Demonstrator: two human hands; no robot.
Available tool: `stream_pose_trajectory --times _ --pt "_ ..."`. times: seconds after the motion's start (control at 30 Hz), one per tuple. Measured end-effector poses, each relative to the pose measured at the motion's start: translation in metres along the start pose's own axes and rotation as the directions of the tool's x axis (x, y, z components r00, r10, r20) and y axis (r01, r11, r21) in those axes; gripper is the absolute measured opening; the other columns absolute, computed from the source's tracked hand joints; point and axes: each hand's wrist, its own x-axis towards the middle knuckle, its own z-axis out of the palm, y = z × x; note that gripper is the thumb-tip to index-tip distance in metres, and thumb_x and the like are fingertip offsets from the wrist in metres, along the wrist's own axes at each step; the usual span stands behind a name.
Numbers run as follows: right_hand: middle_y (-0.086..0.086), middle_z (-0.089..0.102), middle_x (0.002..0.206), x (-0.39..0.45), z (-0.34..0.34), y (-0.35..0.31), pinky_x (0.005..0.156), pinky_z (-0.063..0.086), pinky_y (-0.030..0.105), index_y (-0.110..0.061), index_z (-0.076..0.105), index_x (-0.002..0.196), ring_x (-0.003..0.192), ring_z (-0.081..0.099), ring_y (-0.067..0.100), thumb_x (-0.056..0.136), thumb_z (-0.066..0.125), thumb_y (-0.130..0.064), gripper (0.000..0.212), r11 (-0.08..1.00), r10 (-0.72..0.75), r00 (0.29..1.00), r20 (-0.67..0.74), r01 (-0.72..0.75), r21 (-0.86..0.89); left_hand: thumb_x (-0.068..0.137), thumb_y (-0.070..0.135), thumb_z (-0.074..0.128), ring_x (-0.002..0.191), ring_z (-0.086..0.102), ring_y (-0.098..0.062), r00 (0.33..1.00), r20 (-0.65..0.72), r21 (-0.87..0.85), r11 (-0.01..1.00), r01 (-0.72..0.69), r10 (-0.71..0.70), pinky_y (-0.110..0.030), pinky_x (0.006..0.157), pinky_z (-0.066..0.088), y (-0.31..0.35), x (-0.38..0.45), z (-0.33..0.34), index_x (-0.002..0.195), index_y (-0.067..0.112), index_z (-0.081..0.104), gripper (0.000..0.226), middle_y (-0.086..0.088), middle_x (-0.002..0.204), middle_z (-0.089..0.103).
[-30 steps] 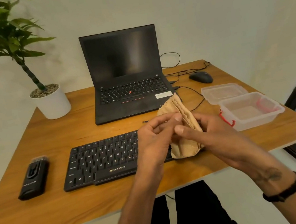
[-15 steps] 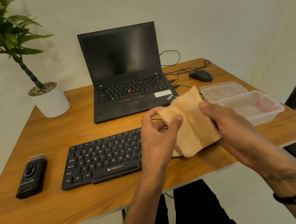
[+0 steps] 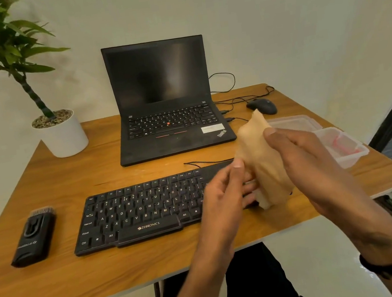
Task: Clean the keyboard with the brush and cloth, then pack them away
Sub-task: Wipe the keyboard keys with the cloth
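Both hands hold the tan cloth up over the right end of the ZEBRONICS keyboard.

The right hand grips the cloth, thumb across its front; the left hand pinches its left edge. The cloth stands roughly upright, its tip pointing at the ThinkPad laptop. The keyboard runs left to right along the desk. The black brush lies well left of it, bristles pointing away from the person.

Wooden desk — keyboard, brush, laptop, mouse, plant pot, plastic box.
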Motion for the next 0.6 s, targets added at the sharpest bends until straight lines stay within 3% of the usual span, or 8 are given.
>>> stream_pose_trajectory --times 0.1,0.2,0.27,0.33,0.4,0.47,0.53,0.6 --pt "-0.008 0.063 0.090 -0.002 0.004 -0.003 0.078 0.053 0.044 -0.022 0.064 0.082 0.085 0.060 0.012 0.106 0.044 -0.042 0.038 0.994 -0.055 0.998 0.040 0.058 -0.091 0.106 0.050 0.048 0.117 0.072 -0.017 0.992 0.010 -0.210 0.969 0.128 -0.129 -0.040 0.104 0.056 -0.004 0.000 0.005 0.125 0.028 0.070 0.036 0.000 0.120 0.078" --pt "0.000 0.072 0.094 0.001 -0.003 -0.007 0.073 0.052 0.035 -0.016 0.073 0.093 0.089 0.068 0.017 0.104 0.054 -0.038 0.030 0.983 0.017 0.998 0.060 -0.028 0.179 0.107 0.055 0.042 0.121 0.070 -0.019 0.981 -0.003 -0.341 0.922 0.182 -0.194 -0.043 0.109 0.051 -0.005 -0.001 0.001 0.129 0.029 0.069 0.044 0.002 0.122 0.078" --pt "-0.001 0.078 0.100 0.007 -0.013 -0.008 0.075 0.054 0.035 -0.017 0.076 0.103 0.093 0.073 0.019 0.102 0.059 -0.034 0.025 0.925 0.057 0.994 0.089 -0.086 0.371 0.106 0.060 0.039 0.123 0.069 -0.022 0.970 0.030 -0.442 0.867 0.229 -0.241 -0.046 0.115 0.046 -0.004 -0.005 -0.004 0.130 0.026 0.070 0.052 -0.001 0.124 0.077" --pt "-0.001 0.079 0.099 0.018 -0.019 0.000 0.076 0.055 0.037 -0.017 0.076 0.107 0.096 0.073 0.020 0.100 0.062 -0.032 0.022 0.908 0.105 0.992 0.064 -0.122 0.402 0.104 0.063 0.040 0.125 0.068 -0.028 0.959 0.078 -0.545 0.793 0.271 -0.274 -0.049 0.118 0.043 -0.002 -0.008 -0.012 0.131 0.020 0.070 0.059 -0.007 0.127 0.076" --pt "-0.005 0.078 0.095 0.029 -0.017 0.016 0.081 0.057 0.039 -0.020 0.074 0.107 0.098 0.071 0.021 0.099 0.065 -0.031 0.017 0.932 0.174 0.984 0.037 -0.177 0.315 0.104 0.062 0.040 0.128 0.066 -0.031 0.951 0.142 -0.609 0.733 0.302 -0.274 -0.049 0.118 0.043 0.001 -0.010 -0.018 0.137 0.014 0.067 0.064 -0.012 0.132 0.073" --pt "-0.003 0.075 0.109 0.039 -0.011 0.036 0.086 0.057 0.040 -0.025 0.072 0.117 0.103 0.068 0.020 0.098 0.067 -0.032 0.021 0.971 0.190 0.981 0.034 -0.193 0.142 0.109 0.052 0.039 0.127 0.067 -0.030 0.957 0.124 -0.619 0.733 0.282 -0.263 -0.047 0.115 0.045 0.002 -0.008 -0.021 0.138 0.012 0.065 0.056 -0.012 0.133 0.072" --pt "-0.005 0.066 0.128 0.040 -0.004 0.053 0.084 0.054 0.033 -0.030 0.062 0.136 0.107 0.062 0.012 0.096 0.068 -0.037 0.041 0.984 0.132 0.991 0.013 -0.130 -0.126 0.111 0.035 0.042 0.122 0.069 -0.030 0.957 0.060 -0.630 0.733 0.258 -0.284 -0.046 0.112 0.048 0.000 -0.005 -0.023 0.136 0.010 0.066 0.042 -0.012 0.127 0.075" --pt "-0.006 0.056 0.139 0.029 0.002 0.062 0.094 0.053 0.036 -0.033 0.049 0.148 0.118 0.056 0.012 0.091 0.072 -0.045 0.062 0.921 -0.005 1.000 -0.026 -0.006 -0.389 0.111 0.029 0.044 0.120 0.071 -0.030 0.952 0.038 -0.618 0.741 0.262 -0.305 -0.047 0.109 0.051 -0.004 -0.004 -0.024 0.136 0.008 0.066 0.038 -0.014 0.124 0.076"
